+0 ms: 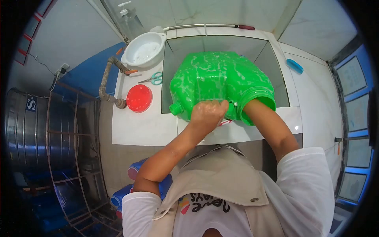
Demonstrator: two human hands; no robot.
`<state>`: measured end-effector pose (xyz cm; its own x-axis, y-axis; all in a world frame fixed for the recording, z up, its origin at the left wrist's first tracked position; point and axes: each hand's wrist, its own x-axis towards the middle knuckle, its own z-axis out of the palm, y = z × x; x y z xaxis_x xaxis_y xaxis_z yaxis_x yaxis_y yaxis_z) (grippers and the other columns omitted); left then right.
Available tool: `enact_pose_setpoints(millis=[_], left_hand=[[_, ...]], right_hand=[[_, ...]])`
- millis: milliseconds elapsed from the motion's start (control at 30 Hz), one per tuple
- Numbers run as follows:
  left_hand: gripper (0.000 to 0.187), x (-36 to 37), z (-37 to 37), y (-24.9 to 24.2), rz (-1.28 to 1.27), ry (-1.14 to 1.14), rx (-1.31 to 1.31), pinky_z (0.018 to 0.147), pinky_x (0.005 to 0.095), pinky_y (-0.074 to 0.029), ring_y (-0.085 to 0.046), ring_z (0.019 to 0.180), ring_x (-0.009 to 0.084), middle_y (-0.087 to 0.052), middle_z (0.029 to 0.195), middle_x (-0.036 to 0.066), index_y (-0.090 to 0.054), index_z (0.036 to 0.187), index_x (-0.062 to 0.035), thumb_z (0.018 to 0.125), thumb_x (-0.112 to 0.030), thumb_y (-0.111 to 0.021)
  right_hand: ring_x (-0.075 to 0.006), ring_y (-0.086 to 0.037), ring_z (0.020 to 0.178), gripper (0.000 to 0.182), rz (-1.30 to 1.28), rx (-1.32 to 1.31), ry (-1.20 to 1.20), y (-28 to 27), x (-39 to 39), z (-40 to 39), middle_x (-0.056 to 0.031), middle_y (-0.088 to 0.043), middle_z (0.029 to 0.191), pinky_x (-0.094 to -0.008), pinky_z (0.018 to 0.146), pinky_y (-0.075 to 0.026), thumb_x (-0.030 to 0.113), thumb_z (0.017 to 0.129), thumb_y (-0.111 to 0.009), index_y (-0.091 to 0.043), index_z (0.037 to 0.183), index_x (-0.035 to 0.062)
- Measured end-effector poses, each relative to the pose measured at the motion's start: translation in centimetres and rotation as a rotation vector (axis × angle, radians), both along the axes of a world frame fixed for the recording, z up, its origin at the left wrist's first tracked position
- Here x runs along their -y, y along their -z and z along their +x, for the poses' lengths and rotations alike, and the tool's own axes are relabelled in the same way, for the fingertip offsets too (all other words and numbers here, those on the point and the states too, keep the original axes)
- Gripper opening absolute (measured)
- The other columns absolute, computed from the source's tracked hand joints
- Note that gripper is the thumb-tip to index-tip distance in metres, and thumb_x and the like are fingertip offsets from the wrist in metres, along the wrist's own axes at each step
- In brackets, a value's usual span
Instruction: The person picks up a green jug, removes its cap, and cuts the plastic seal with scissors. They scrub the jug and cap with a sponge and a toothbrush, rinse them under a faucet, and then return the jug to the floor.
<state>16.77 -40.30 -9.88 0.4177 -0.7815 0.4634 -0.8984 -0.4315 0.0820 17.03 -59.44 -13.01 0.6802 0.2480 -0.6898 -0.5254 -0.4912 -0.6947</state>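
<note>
A big green plastic water jug (209, 75), streaked with white suds, lies on its side across the sink (173, 49). My left hand (209, 114) is closed in a fist around the jug's handle at the near side. My right forearm reaches into the wide round mouth (270, 96) of the jug; the right hand and its fingers are hidden inside. A small capped spout (176, 108) sticks out at the jug's left end.
Left of the sink are a red round lid (139, 98), scissors (156, 78) and a white basin (144, 49) with suds. A pump bottle (130, 21) stands behind. A long-handled brush (205, 26) lies along the back edge, and a blue brush (294, 66) to the right.
</note>
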Motion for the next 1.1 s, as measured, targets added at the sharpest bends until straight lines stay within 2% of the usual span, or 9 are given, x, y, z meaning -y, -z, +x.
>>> enact_pose_setpoints(millis=[367,467,500,733,833,933,1000,1067,1100], left_hand=[[0.015,1.0,0.9,-1.0,0.118,-0.017,-0.161,0.046,0.0423,-0.047,-0.06,0.054,0.0315,-0.057,0.059,0.013,-0.05,0.073,-0.0063,0.064,-0.007,-0.061],[0.016,1.3,1.1,-1.2,0.173,-0.043,-0.197,0.048,0.0438,-0.048,-0.061,0.056,0.033,-0.058,0.06,0.013,-0.05,0.075,-0.0064,0.066,-0.009,-0.062],[0.017,1.2,1.0,-1.2,0.204,-0.05,-0.212,0.049,0.044,-0.048,-0.061,0.057,0.0335,-0.059,0.061,0.014,-0.051,0.077,-0.0064,0.067,-0.01,-0.063],[0.017,1.9,1.1,-1.1,0.216,-0.029,-0.225,0.048,0.0447,-0.048,-0.06,0.057,0.0347,-0.059,0.062,0.015,-0.051,0.077,-0.0063,0.067,-0.011,-0.064],[0.003,1.9,1.1,-1.0,0.118,0.0,-0.139,0.043,0.0422,-0.048,-0.06,0.05,0.0316,-0.057,0.056,0.015,-0.051,0.069,-0.0054,0.072,-0.006,-0.052],[0.003,2.2,0.6,-0.8,0.126,-0.027,-0.136,0.043,0.0419,-0.048,-0.06,0.049,0.0315,-0.057,0.055,0.015,-0.052,0.069,-0.0054,0.071,-0.006,-0.053],[0.021,2.3,0.8,-1.0,0.221,-0.069,-0.172,0.046,0.0421,-0.048,-0.06,0.054,0.0329,-0.059,0.061,0.014,-0.051,0.075,-0.0053,0.067,-0.015,-0.068],[0.022,3.0,1.0,-1.1,0.21,-0.07,-0.16,0.046,0.0419,-0.048,-0.061,0.054,0.0325,-0.059,0.061,0.014,-0.051,0.074,-0.0053,0.067,-0.015,-0.069],[0.023,2.8,0.9,-1.1,0.226,-0.071,-0.164,0.046,0.0417,-0.048,-0.061,0.054,0.0321,-0.059,0.06,0.014,-0.051,0.074,-0.0052,0.067,-0.016,-0.069]], right_hand=[[-0.0245,-0.057,0.082,0.023,0.074,-0.07,0.211,-1.4,2.8,-3.7,-0.0128,-0.063,0.091,-0.0413,0.069,-0.044,0.019,0.075,-0.056,-0.063,0.092,0.0053],[-0.0266,-0.058,0.079,0.031,-0.595,0.274,-0.594,-1.1,3.8,-2.8,-0.015,-0.064,0.088,-0.0406,0.068,-0.044,0.025,0.075,-0.051,-0.062,0.084,-0.0021],[-0.0266,-0.058,0.079,0.031,-0.59,0.269,-0.589,-1.0,3.8,-2.8,-0.015,-0.064,0.088,-0.0406,0.068,-0.044,0.025,0.075,-0.051,-0.062,0.084,-0.0021],[-0.0274,-0.057,0.091,0.027,-0.031,0.172,0.085,-0.2,2.8,-3.6,-0.0145,-0.061,0.1,-0.0389,0.079,-0.044,0.016,0.078,-0.049,-0.058,0.098,-0.0006],[-0.0277,-0.056,0.095,0.028,0.221,0.142,0.377,-0.1,2.1,-4.0,-0.0143,-0.059,0.105,-0.0382,0.084,-0.044,0.012,0.079,-0.048,-0.056,0.104,0.0001],[-0.028,-0.055,0.1,0.031,0.463,0.117,0.672,0.0,1.4,-4.3,-0.0141,-0.058,0.11,-0.0375,0.088,-0.044,0.009,0.081,-0.048,-0.054,0.11,0.0007],[-0.0281,-0.055,0.102,0.032,0.543,0.128,0.78,0.0,1.1,-4.3,-0.0141,-0.058,0.112,-0.0372,0.09,-0.044,0.007,0.081,-0.048,-0.054,0.112,0.001],[-0.0256,-0.052,0.105,0.029,1.451,0.425,1.366,-0.3,1.3,-3.8,-0.0135,-0.054,0.113,-0.0359,0.093,-0.043,0.0,0.084,-0.042,-0.049,0.112,-0.0017],[-0.0256,-0.052,0.105,0.029,1.454,0.426,1.372,-0.2,0.8,-4.4,-0.0135,-0.054,0.113,-0.0359,0.093,-0.043,0.0,0.084,-0.042,-0.049,0.112,-0.0017]])
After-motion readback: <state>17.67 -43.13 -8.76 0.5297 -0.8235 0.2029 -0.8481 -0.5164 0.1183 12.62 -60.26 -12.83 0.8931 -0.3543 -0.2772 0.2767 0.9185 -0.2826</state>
